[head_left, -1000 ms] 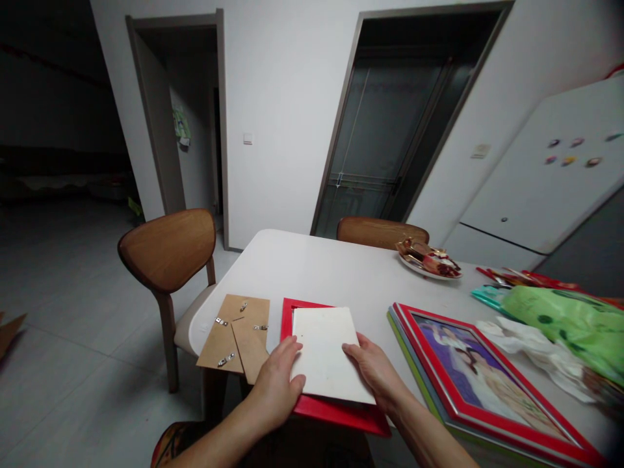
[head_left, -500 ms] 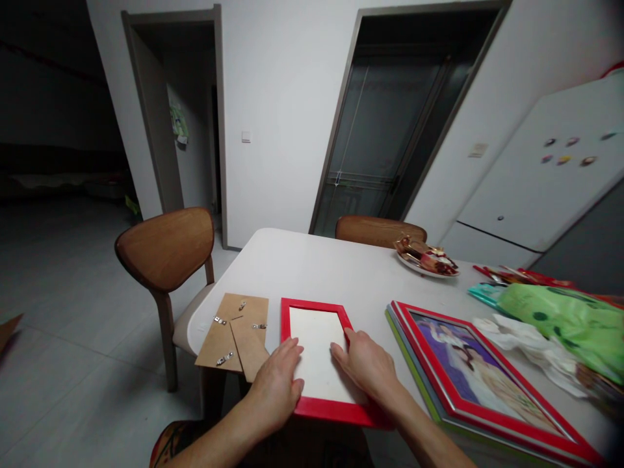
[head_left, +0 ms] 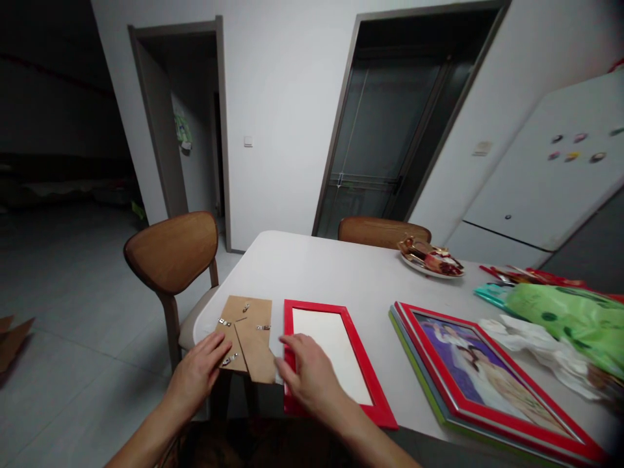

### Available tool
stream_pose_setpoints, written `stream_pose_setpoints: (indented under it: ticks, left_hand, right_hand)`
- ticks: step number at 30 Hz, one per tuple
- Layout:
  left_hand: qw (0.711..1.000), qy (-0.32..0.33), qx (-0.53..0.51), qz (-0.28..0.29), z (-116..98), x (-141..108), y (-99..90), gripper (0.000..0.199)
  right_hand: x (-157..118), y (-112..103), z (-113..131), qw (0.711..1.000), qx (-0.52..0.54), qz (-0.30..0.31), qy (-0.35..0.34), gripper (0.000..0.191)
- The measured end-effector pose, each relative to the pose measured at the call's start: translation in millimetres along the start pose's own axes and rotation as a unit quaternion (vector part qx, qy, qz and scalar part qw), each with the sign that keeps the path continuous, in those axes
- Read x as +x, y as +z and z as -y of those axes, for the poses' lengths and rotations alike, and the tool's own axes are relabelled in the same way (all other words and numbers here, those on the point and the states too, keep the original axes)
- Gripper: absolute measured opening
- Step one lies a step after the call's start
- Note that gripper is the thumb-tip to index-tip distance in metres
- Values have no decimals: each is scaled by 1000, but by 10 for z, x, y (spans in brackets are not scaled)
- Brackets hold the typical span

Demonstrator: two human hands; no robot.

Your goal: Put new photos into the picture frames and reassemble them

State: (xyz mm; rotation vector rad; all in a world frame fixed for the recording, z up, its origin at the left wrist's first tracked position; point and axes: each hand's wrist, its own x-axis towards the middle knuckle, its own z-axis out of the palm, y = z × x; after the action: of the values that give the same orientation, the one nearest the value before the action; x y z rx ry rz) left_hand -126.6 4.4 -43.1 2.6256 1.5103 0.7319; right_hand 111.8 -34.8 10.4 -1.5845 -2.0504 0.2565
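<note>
A brown frame backing board (head_left: 258, 309) with metal turn clips and a fold-out stand flap lies at the table's near left edge. My left hand (head_left: 197, 370) is at its left side, fingers stretched out over the board's edge. To its right lies a red picture frame (head_left: 363, 354) with a plain white sheet (head_left: 324, 331) inside. My right hand (head_left: 312, 377) is over the frame's left border, thumb and fingers apart, its fingertips close to the board's right edge. Whether the right fingertips touch the board, I cannot tell.
A stack of frames, topped by a red one with a photo (head_left: 468, 364), lies at right. Behind it are crumpled tissues (head_left: 541, 344) and a green bag (head_left: 560, 315). A plate of food (head_left: 431, 257) stands farther back. Wooden chairs (head_left: 173, 250) flank the white table (head_left: 302, 263).
Both hands have left the red frame's sides and moved left. My left hand has reached the backing board's left side; my right hand is now between board and frame.
</note>
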Motion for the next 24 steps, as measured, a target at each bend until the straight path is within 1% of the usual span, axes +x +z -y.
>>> stream_pose_setpoints:
  ticks: [1, 3, 5, 6, 7, 9, 12, 14, 16, 18, 20, 21, 24]
  left_hand:
    - [1000, 12, 1, -7, 18, -11, 5, 40]
    - [999, 28, 4, -28, 14, -30, -8, 37]
    - [997, 42, 9, -57, -14, -36, -56, 37]
    - [996, 49, 10, -72, -36, -32, -92, 37]
    - [995, 55, 7, -87, -66, -23, -134, 38]
    - [991, 68, -9, -112, -171, 6, -221, 38]
    - [986, 93, -55, -125, -477, 63, -299, 39]
    - [984, 112, -90, -108, -760, 107, -279, 38]
    - [980, 134, -132, -65, -1051, 155, -200, 37]
    - [974, 152, -167, -16, -1296, 206, -89, 35]
    - [972, 149, -180, 37, -1459, 258, 24, 33]
    - [972, 143, -176, 60, -1506, 283, 73, 32]
    - [975, 129, -146, 109, -1529, 346, 174, 33]
  right_hand:
    - [49, 88, 127, 1000, -4, 9, -11, 35]
    - [157, 250, 307, 1000, -20, 19, -10, 46]
    - [256, 351, 389, 1000, -4, 30, -3, 52]
    - [290, 365, 402, 999, 18, 32, -1, 52]
    - [307, 352, 402, 998, 48, 28, -2, 52]
    - [282, 247, 376, 995, 102, -3, -10, 49]
    - [92, -55, 264, 989, 129, -62, -26, 43]
    - [-99, -282, 117, 990, 118, -73, -16, 39]
    - [-295, -472, -84, 993, 100, -58, 22, 36]
    - [-460, -592, -303, 994, 80, -41, 69, 34]
    - [-571, -631, -497, 993, 59, -31, 98, 32]
    - [-603, -624, -575, 993, 45, -28, 104, 32]
    - [-623, -527, -733, 995, -2, -26, 96, 32]
